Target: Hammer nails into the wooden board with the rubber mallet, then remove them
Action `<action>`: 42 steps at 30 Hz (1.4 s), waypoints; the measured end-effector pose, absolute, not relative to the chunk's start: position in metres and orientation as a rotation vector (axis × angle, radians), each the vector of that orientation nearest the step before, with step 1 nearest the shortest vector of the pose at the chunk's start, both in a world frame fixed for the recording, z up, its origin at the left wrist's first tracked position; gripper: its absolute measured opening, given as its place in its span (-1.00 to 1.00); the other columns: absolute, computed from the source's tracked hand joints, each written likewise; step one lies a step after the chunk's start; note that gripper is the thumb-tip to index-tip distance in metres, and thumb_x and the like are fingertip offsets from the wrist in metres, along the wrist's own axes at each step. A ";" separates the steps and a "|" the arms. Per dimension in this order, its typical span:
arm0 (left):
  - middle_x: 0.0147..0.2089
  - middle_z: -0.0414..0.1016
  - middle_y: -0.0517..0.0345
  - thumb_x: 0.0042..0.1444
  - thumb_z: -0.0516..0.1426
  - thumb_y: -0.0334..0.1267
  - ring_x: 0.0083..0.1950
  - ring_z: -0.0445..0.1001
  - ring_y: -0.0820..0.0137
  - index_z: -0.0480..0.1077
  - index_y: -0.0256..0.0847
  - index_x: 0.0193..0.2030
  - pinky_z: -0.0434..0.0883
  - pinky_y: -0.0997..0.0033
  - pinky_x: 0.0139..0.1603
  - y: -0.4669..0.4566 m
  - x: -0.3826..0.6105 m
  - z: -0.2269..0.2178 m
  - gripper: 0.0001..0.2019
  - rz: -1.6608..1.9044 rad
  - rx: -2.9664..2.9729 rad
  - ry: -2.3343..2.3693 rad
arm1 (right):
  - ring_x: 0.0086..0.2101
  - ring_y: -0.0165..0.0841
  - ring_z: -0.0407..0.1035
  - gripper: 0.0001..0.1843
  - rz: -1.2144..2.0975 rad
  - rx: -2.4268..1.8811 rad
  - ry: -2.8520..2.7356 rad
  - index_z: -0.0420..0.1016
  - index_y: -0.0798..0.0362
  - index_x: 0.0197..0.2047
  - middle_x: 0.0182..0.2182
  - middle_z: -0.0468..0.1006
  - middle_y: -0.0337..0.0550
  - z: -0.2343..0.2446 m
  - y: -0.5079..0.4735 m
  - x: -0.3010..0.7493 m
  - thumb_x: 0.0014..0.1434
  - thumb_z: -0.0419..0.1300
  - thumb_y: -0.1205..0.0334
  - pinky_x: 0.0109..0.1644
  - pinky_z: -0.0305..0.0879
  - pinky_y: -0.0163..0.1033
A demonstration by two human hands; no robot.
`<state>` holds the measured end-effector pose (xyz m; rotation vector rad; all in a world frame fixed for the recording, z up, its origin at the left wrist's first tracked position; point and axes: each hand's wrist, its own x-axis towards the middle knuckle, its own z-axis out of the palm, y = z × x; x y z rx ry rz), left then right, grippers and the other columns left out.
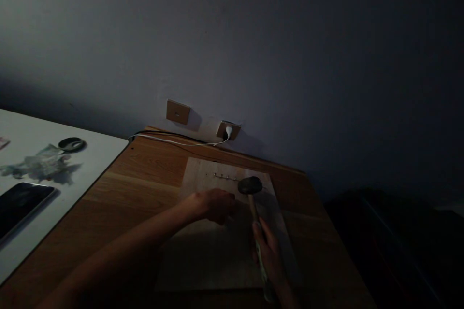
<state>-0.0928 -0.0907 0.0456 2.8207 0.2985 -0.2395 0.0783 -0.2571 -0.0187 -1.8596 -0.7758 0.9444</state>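
Observation:
My right hand (267, 248) is wrapped round the handle of a mallet (250, 185) with a dark, rounded head. That head hangs over the far right part of a pale board (213, 260). Left of it, my left hand (219, 206) is over the board with its fingers curled together; whether anything small is between them I cannot make out. Beyond my left hand, a row of several small nails (222, 176) stands along the board's far edge. The mallet head covers the row's right end. The light is dim.
The board lies on a wooden table (137, 174). A white table (108, 147) at the left bears a phone (25, 205), a crumpled plastic bag (45, 164) and a small round dish (71, 144). A white cable (174, 142) runs to a wall socket (228, 130).

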 end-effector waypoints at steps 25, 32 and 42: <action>-0.44 0.51 0.18 0.06 0.05 -0.56 -0.43 0.42 0.44 0.49 -0.23 -0.41 0.27 0.51 -0.36 0.006 -0.152 0.013 -0.77 0.381 2.523 0.763 | -0.71 -0.54 0.08 -0.26 1.020 -1.784 -0.782 0.43 0.03 -0.18 -0.63 0.24 -0.43 -0.008 -0.254 0.073 -0.04 0.21 -0.52 -0.75 0.01 -0.45; -0.46 0.50 0.15 0.03 0.05 -0.57 -0.46 0.41 0.44 0.46 -0.23 -0.44 0.19 0.49 -0.42 0.002 -0.149 0.019 -0.77 0.346 2.578 0.776 | -0.70 -0.52 0.11 -0.23 1.023 -1.783 -0.759 0.42 0.02 -0.07 -0.62 0.25 -0.44 -0.013 -0.256 0.076 -0.02 0.22 -0.49 -0.72 0.04 -0.44; -0.46 0.47 0.16 0.06 0.06 -0.54 -0.47 0.37 0.42 0.47 -0.20 -0.43 0.23 0.47 -0.37 0.002 -0.148 0.011 -0.78 0.367 2.547 0.816 | -0.72 -0.55 0.05 -0.25 1.018 -1.776 -0.767 0.41 0.02 -0.17 -0.64 0.23 -0.45 -0.011 -0.254 0.073 -0.05 0.22 -0.52 -0.74 0.01 -0.44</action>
